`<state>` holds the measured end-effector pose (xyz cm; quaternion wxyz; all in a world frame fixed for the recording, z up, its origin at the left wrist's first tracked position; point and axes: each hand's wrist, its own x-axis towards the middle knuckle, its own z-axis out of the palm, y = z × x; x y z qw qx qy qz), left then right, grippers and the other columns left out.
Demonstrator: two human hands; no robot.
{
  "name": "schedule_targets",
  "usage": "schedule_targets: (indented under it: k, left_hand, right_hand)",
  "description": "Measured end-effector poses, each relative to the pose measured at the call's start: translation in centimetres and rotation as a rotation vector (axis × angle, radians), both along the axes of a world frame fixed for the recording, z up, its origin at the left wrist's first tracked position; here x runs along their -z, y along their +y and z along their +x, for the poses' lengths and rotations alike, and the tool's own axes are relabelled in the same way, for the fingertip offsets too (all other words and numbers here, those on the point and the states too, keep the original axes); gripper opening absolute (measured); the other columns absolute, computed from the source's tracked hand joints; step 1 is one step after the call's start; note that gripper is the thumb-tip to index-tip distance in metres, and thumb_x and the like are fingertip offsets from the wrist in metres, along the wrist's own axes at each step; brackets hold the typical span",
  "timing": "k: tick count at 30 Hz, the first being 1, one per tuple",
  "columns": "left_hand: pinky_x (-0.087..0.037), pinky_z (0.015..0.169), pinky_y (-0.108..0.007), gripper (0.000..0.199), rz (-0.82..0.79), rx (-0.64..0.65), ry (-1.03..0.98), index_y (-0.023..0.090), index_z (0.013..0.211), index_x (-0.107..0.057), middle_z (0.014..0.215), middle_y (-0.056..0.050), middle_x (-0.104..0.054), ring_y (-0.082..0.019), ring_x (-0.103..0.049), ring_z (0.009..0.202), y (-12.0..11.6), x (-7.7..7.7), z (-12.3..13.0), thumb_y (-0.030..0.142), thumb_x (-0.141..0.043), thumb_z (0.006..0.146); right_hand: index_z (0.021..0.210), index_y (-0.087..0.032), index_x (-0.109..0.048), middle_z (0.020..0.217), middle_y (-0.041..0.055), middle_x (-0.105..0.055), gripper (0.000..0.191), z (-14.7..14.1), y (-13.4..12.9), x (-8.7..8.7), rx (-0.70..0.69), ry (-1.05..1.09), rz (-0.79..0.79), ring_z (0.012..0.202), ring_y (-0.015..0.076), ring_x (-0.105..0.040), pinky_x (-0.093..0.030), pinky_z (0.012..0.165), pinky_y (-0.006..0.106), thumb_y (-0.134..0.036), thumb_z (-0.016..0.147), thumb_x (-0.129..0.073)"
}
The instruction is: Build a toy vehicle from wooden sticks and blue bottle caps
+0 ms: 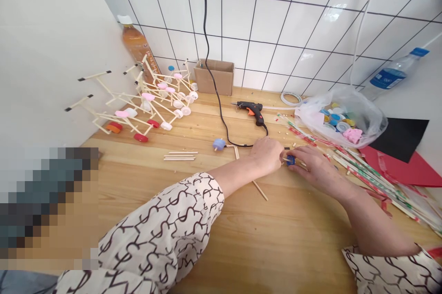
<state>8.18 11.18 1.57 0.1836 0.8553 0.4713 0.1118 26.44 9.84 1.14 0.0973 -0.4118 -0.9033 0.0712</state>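
Note:
My right hand is closed on a dark blue bottle cap, its fingers around the cap's edge. Pinched at the cap's left side, my left hand meets a thin wooden stick that runs into the cap. The left fingertips are partly hidden behind the hand. Left of my hands lies a pair of light blue caps with a short stick through them. A longer stick sticks out below my left forearm. Several loose sticks lie farther left.
Behind my hands rests a black glue gun with its cord. Stick-built carts with cap wheels crowd the left. A cardboard box stands at the wall. At right are a bag of caps, wrapped straws and a water bottle.

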Motion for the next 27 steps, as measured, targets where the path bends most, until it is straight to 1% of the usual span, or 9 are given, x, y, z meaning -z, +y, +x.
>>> schedule_targets:
  k: [3, 6, 9, 14, 20, 27]
  left_hand:
    - [-0.048, 0.082, -0.034, 0.016, -0.006, -0.001, -0.012, 0.02, 0.083, -0.073, 0.085, -0.008, -0.07, -0.025, -0.062, 0.093, 0.02, 0.05, 0.2, 0.021, -0.059, 0.077]
    - [-0.048, 0.081, -0.034, 0.015, -0.016, -0.001, -0.018, 0.02, 0.083, -0.073, 0.086, -0.008, -0.07, -0.024, -0.061, 0.093, 0.02, 0.14, 0.49, 0.022, -0.059, 0.077]
    - [-0.048, 0.081, -0.033, 0.015, -0.026, -0.003, -0.023, 0.02, 0.083, -0.072, 0.086, -0.008, -0.07, -0.024, -0.061, 0.093, 0.04, 0.23, 0.67, 0.022, -0.059, 0.077]
    - [-0.048, 0.081, -0.034, 0.015, -0.033, -0.001, -0.037, 0.02, 0.082, -0.072, 0.085, -0.007, -0.07, -0.024, -0.061, 0.093, 0.18, 0.4, 0.64, 0.021, -0.058, 0.077]
    - [-0.049, 0.079, -0.031, 0.016, -0.04, -0.007, -0.052, 0.02, 0.082, -0.072, 0.083, -0.006, -0.07, -0.022, -0.062, 0.09, 0.29, 0.55, 0.61, 0.019, -0.058, 0.076]
    - [-0.049, 0.077, -0.034, 0.015, -0.039, -0.002, -0.06, 0.019, 0.079, -0.072, 0.081, -0.007, -0.071, -0.024, -0.064, 0.088, 0.32, 0.5, 0.61, 0.021, -0.058, 0.077]
  right_hand:
    - [0.094, -0.019, -0.062, 0.093, 0.0113, -0.064, 0.016, -0.02, -0.19, -0.23, -0.001, -0.045, 0.049, 0.089, 0.0271, -0.056, -0.046, 0.077, 0.042, -0.02, 0.083, -0.05]
    - [0.089, -0.019, -0.062, 0.087, 0.0111, -0.063, 0.013, -0.09, -0.4, -0.42, 0.012, -0.104, 0.103, 0.082, 0.0272, -0.056, -0.045, 0.074, 0.041, -0.02, 0.081, -0.052]
    - [0.086, -0.017, -0.063, 0.086, 0.0123, -0.064, 0.012, -0.16, -0.48, -0.44, 0.027, -0.124, 0.114, 0.081, 0.0283, -0.055, -0.045, 0.071, 0.041, -0.019, 0.08, -0.053]
    - [0.09, -0.017, -0.062, 0.089, 0.0122, -0.064, 0.014, 0.07, -0.34, -0.32, 0.04, -0.127, 0.111, 0.084, 0.0282, -0.057, -0.045, 0.073, 0.041, -0.023, 0.08, -0.055]
    - [0.098, -0.019, -0.061, 0.092, 0.011, -0.064, 0.02, 0.48, -0.25, -0.32, 0.046, -0.114, 0.082, 0.087, 0.0276, -0.057, -0.046, 0.076, 0.042, -0.027, 0.081, -0.056]
    - [0.097, -0.02, -0.061, 0.092, 0.0102, -0.064, 0.018, 0.45, -0.11, -0.01, 0.035, -0.078, 0.091, 0.088, 0.0267, -0.058, -0.046, 0.076, 0.041, -0.027, 0.083, -0.053]
